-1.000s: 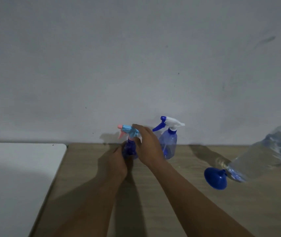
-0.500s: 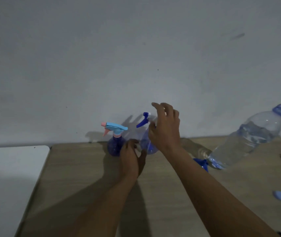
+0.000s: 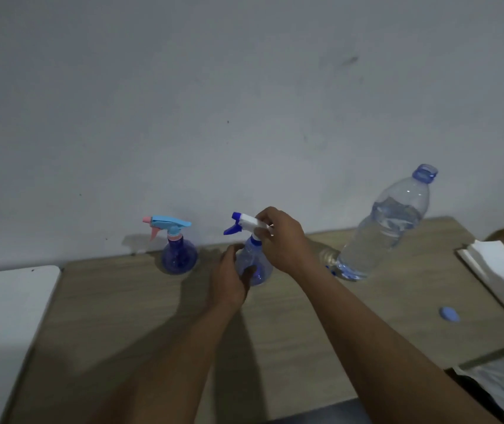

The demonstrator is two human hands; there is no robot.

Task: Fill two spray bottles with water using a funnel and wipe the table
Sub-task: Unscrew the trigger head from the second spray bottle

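1. The white-headed spray bottle (image 3: 253, 264) stands upright on the wooden worktop (image 3: 306, 332), near the back edge by the wall. It is between the pink-nosed spray bottle (image 3: 178, 255) and the large water bottle (image 3: 388, 228)
2. The left hand (image 3: 229, 283) has its grip low down, with fingers and thumb curled round the bottle's rounded body to steady it on the worktop
3. The right hand (image 3: 281, 240) has a pinching grip: fingertips and thumb close on the white trigger head (image 3: 249, 223) from the rear, and the hand holds nothing else
4. This looks like the start of unscrewing the head so the bottle can be filled. Whether the collar is already loose cannot be told
5. The spray bottle looks like thin, clear plastic. It is probably light and easy to tip, and a hard squeeze would likely dent it, so a low hold on the body suits it
6. The head looks rigid. It is best turned at the collar or the solid top, not by the blue lever or nozzle, and lifted straight up in case a dip tube trails below
7. The water bottle is uncapped and well over half full, so it is likely heavy with soft walls. It needs a whole-hand hold round the middle, and squeezing could slop water out
8. The bottle cap (image 3: 449, 314) lies apart on the right, with folded white towels (image 3: 502, 270) beyond it
9. Only scraps of blue show behind the right wrist, so the funnel cannot be confirmed
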